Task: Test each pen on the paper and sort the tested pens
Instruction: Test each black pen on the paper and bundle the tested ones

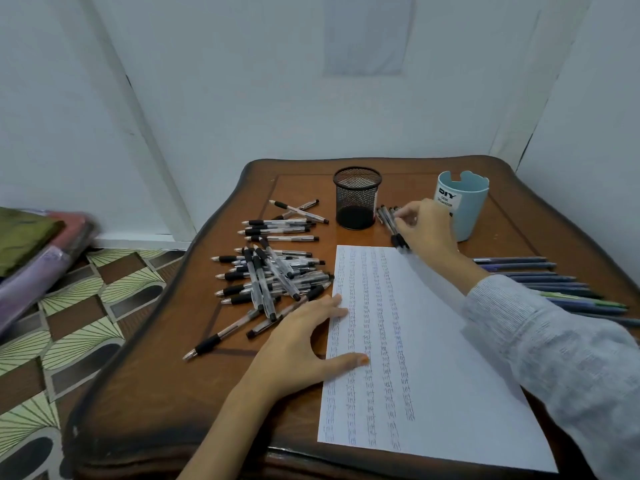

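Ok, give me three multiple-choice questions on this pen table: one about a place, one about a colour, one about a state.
1. Where does the black mesh cup stand?
A. between the pen pile and the DIY cup
B. on the floor
C. at the table's near edge

2. What colour is the DIY cup?
A. red
B. light blue
C. yellow

3. How is the left hand?
A. gripping a pen
B. flat, fingers on the paper
C. a fist in the air

Answers: 1 A, the pile lies to its left and the DIY cup to its right; 2 B, its wall is pale blue; 3 B, straight fingers and thumb rest on the sheet's left edge.
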The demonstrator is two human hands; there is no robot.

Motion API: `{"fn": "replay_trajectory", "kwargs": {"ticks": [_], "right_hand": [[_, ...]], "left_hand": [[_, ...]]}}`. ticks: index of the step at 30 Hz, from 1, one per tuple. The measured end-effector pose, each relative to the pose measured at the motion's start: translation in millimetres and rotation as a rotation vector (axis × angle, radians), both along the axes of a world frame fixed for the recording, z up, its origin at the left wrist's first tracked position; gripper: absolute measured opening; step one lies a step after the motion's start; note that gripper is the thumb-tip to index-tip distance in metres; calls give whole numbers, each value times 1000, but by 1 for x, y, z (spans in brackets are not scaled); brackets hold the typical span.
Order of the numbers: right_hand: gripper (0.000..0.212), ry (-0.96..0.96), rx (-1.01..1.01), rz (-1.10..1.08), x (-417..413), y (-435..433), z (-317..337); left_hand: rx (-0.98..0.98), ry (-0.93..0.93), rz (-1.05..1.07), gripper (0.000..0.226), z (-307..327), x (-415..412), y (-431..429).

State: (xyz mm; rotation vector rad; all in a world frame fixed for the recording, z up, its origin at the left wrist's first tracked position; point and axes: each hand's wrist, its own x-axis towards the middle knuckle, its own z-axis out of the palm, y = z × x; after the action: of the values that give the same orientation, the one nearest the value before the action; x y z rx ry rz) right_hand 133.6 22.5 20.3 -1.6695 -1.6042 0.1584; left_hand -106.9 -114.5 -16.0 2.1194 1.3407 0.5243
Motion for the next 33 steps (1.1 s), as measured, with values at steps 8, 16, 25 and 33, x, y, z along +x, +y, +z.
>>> {"fn": "replay_trajectory", "kwargs": {"ticks": [8,16,25,33], "right_hand": [[19,39,-229,447,-63,18,0],[24,-54,-262,423,-97,38,-21],[8,209,-117,440,-87,20,-10],[9,557,95,409,-75,-2,26]], "left_hand": [[-4,-6,4,78,4,1,-1],[35,-8,5,75,1,0,1],[49,-19,-2,75,0,0,2],[47,-42,-5,74,-1,-1,3]]}}
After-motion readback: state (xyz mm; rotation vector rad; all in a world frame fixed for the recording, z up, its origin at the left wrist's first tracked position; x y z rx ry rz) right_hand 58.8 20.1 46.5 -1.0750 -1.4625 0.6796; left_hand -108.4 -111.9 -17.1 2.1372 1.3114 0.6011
